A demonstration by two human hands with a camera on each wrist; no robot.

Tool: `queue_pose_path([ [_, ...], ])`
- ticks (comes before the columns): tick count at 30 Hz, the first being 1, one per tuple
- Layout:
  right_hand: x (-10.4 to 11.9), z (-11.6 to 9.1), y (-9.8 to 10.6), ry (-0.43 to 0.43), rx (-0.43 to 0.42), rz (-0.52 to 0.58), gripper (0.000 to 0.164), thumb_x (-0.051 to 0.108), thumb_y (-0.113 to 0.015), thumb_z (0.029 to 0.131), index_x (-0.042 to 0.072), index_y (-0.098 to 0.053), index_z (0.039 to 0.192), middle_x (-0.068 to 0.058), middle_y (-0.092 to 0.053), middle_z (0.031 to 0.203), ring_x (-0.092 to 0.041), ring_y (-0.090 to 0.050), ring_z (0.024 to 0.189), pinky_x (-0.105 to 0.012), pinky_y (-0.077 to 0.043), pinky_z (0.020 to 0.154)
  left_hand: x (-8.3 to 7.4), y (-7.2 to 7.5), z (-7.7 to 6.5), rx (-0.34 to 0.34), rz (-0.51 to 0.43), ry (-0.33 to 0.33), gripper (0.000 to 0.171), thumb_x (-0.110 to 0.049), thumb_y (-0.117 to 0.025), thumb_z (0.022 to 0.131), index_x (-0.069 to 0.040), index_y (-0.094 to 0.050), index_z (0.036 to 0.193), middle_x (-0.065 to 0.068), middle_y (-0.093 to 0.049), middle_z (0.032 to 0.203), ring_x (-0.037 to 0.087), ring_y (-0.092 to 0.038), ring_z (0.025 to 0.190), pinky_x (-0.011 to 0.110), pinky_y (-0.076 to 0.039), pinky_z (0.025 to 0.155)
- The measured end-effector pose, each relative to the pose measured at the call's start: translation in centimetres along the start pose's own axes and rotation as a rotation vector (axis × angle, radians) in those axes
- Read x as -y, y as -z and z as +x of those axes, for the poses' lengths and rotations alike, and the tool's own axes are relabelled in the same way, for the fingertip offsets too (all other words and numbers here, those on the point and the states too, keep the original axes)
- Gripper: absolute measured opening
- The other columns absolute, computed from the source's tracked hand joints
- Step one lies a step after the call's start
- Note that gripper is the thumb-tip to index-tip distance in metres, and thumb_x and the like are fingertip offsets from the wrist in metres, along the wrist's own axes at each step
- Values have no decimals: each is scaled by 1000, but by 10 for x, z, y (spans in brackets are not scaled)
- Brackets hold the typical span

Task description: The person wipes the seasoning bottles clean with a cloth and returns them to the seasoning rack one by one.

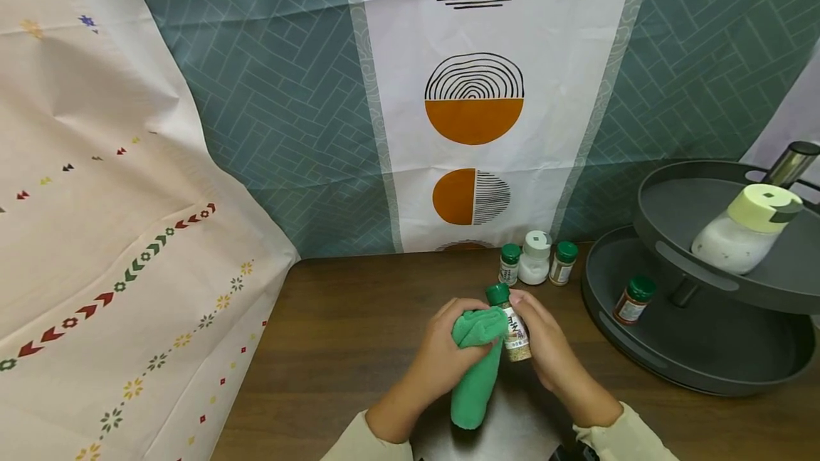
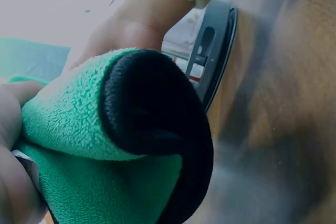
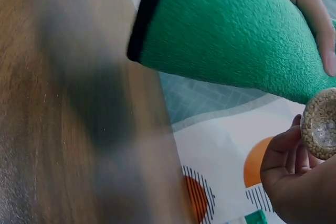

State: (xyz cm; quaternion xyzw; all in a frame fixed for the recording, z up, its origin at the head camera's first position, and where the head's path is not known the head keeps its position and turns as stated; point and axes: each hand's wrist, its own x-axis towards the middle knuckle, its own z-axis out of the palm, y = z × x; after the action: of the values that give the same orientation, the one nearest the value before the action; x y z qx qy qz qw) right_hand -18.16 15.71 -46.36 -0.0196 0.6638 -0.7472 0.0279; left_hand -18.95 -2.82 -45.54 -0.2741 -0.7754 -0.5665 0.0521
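A rolled green towel (image 1: pixel 474 383) with a dark edge is gripped in my left hand (image 1: pixel 448 347), its lower end hanging down over the table. My right hand (image 1: pixel 543 340) holds a small spice jar (image 1: pixel 516 336) with a green cap and a white label, tilted, its cap end up. Towel and jar meet side by side between the hands. In the right wrist view the jar's clear base (image 3: pixel 321 124) shows pale grains inside. The towel's folded end (image 2: pixel 73 114) fills much of the left wrist view.
Behind the hands, two green-capped jars (image 1: pixel 509 265) (image 1: pixel 564 263) flank a white-capped jar (image 1: pixel 534 257) at the table's back edge. To the right stands a dark two-tier tray (image 1: pixel 692 365). Its lower tier bears a green-capped jar (image 1: pixel 634 300), its upper one a white bottle (image 1: pixel 743 233).
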Motion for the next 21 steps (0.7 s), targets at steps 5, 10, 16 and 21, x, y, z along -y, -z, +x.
queue_pose_path([
  [5,3,-2,-5,-48,0,-43,43,34,-42,109,1,-52,135,3,-64,101,-11,-61,89,-27,-53,73,-1,7,3,-101,-53,84,40,-17,-82,85,-29,-65,119,-6,-66,120,15,-63,108,31,-53,92],
  [10,6,-2,-6,-76,15,-58,50,29,-46,107,-5,-46,143,-1,-64,106,-9,-62,93,-27,-54,77,-2,11,4,-130,-63,136,41,-18,-82,85,-29,-64,121,-5,-65,123,17,-63,109,32,-54,91],
  [16,5,-1,-4,-4,16,-95,44,32,-47,108,1,-49,139,1,-60,117,-8,-60,104,-24,-52,87,-2,8,1,-19,-4,53,41,-19,-81,86,-27,-65,122,-5,-66,120,12,-63,106,30,-53,90],
  [21,8,-1,-3,21,-65,-95,41,34,-47,108,4,-51,136,0,-56,115,-10,-56,103,-24,-51,84,-4,-1,-2,162,64,-74,43,-14,-81,85,-25,-65,123,-5,-67,117,5,-62,104,25,-53,89],
])
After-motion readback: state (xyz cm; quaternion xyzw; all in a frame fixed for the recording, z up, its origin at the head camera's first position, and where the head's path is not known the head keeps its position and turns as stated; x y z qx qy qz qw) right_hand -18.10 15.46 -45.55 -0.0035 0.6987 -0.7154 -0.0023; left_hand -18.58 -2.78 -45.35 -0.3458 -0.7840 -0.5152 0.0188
